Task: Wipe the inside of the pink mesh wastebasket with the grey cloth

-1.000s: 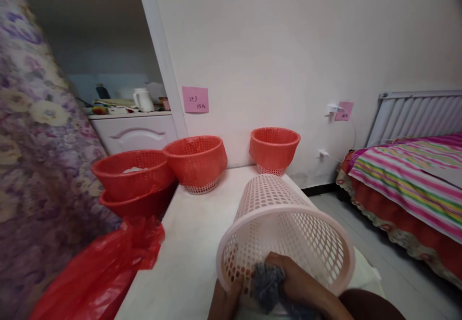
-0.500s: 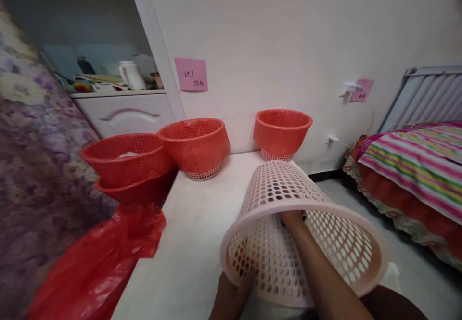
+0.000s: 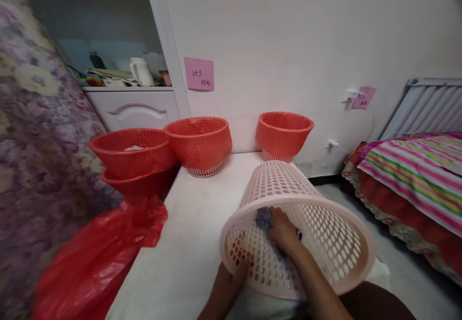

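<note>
A pale pink plastic mesh basket (image 3: 277,181) lies tipped on its side on the white table, its open mouth towards me. My left hand (image 3: 238,271) grips the rim at the lower left; its fingers are partly behind the mesh. Inside the basket, my right hand (image 3: 283,231) is closed on a bunched blue-grey patterned cloth (image 3: 264,218). That hand presses the cloth near the upper left inner wall. A bit of the cloth also shows by the wrist.
Red-lined baskets stand at the table's back, one left (image 3: 200,139) and one right (image 3: 285,130). More red-lined baskets (image 3: 126,159) are stacked at the left, above a red plastic bag (image 3: 90,262). A bed with a striped cover (image 3: 415,166) is at the right.
My right hand has come from deeper inside the basket towards its mouth and to the left, bringing the cloth into view. My left hand keeps hold of the rim.
</note>
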`<state>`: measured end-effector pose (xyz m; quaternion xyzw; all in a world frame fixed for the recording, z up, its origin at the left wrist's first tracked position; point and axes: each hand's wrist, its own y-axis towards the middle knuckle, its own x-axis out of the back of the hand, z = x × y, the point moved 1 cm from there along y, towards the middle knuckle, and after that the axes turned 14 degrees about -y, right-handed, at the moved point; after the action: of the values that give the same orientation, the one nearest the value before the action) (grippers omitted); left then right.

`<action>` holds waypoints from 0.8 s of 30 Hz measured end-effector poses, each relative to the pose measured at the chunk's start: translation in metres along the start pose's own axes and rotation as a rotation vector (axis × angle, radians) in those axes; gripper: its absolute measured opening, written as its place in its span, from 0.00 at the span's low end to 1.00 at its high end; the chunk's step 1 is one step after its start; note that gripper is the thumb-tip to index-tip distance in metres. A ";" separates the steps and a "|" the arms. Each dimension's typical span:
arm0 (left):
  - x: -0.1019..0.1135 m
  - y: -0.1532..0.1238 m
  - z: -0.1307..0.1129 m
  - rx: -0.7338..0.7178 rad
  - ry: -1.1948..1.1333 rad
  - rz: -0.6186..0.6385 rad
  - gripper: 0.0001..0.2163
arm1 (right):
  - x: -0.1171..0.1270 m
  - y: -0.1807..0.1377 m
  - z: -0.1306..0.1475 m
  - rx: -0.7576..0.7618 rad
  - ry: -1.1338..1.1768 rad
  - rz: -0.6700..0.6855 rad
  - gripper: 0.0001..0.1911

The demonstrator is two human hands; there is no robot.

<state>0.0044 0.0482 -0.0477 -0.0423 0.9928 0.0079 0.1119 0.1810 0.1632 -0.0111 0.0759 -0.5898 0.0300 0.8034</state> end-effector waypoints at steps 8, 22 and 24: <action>-0.006 0.001 -0.012 -0.066 -0.069 -0.015 0.27 | 0.012 -0.113 0.008 0.252 0.214 0.096 0.33; 0.014 -0.001 -0.026 -0.036 -0.160 -0.228 0.26 | 0.111 -0.185 -0.051 -0.325 0.760 -0.432 0.24; 0.026 0.002 -0.019 -0.064 -0.171 -0.252 0.27 | 0.132 -0.185 -0.054 -0.418 0.784 -0.632 0.27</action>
<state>-0.0256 0.0475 -0.0354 -0.1694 0.9656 0.0291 0.1949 0.2970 -0.0165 0.0830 0.0714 -0.1881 -0.3048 0.9309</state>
